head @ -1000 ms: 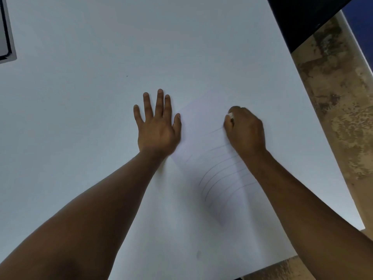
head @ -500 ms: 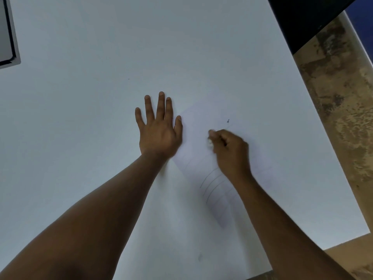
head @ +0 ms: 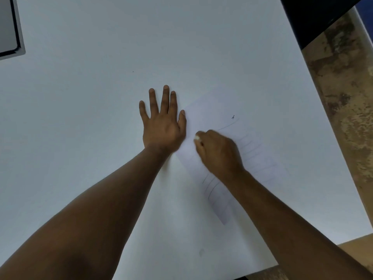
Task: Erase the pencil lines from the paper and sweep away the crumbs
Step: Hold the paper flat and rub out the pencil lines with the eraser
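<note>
Thin, limp paper (head: 203, 120), lying right of centre on the white table (head: 101, 98), likely creases easily, so the left hand (head: 162, 126) presses flat-fingered beside its left edge while the right hand (head: 219, 153) pinches the eraser (head: 197, 137).

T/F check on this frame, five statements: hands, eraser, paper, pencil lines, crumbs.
1. The left hand lies flat with straight fingers beside the paper's left edge. True.
2. The right hand is open and empty. False: its fingers curl around a white eraser, of which only a tip shows.
3. All pencil lines are gone from the paper. False: curved pencil lines remain below the right wrist, and one more near the far end.
4. A small dark crumb lies on the paper beyond the right hand. True.
5. The paper hangs over the table edge. False: it lies wholly on the white tabletop.
</note>
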`<control>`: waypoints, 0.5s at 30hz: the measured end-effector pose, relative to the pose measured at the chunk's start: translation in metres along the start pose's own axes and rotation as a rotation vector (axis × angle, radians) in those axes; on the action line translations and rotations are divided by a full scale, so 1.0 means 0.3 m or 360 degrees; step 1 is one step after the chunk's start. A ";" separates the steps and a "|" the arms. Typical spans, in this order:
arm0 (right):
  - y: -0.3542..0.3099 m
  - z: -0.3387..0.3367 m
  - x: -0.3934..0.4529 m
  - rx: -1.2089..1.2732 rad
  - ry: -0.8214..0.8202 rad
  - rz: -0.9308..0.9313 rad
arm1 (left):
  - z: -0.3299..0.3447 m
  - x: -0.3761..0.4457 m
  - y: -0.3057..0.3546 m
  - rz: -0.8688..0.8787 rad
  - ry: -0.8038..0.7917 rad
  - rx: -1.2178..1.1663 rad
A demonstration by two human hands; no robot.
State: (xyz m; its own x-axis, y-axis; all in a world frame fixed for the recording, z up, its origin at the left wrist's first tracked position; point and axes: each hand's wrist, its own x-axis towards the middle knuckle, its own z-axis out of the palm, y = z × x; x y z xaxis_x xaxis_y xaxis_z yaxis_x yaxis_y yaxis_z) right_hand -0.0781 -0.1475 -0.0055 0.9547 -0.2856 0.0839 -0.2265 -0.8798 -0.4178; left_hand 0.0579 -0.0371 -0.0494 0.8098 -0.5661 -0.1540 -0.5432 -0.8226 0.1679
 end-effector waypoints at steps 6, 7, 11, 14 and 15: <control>0.080 -0.033 0.042 0.0207 0.0109 0.0370 | -0.004 -0.003 0.000 -0.0003 0.0015 -0.0015; 0.084 -0.033 0.036 0.0367 0.0153 0.0458 | -0.005 -0.002 0.000 -0.0006 0.0018 -0.0024; 0.056 -0.024 -0.015 0.0633 0.0248 0.0612 | -0.010 0.000 0.003 -0.0006 0.0027 -0.0047; 0.008 0.007 -0.057 0.0618 0.0164 0.0442 | -0.022 -0.005 0.001 -0.0006 0.0039 -0.0115; 0.004 0.015 -0.064 0.0627 0.0154 0.0434 | -0.027 -0.008 -0.001 -0.0008 0.0061 -0.0186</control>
State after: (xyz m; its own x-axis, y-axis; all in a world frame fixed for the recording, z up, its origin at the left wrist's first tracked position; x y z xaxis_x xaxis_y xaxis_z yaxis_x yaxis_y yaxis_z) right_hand -0.0959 -0.1414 -0.0115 0.8440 -0.5363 -0.0003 -0.3577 -0.5626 -0.7453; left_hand 0.0579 -0.0352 -0.0410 0.8215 -0.5578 -0.1182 -0.5114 -0.8124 0.2801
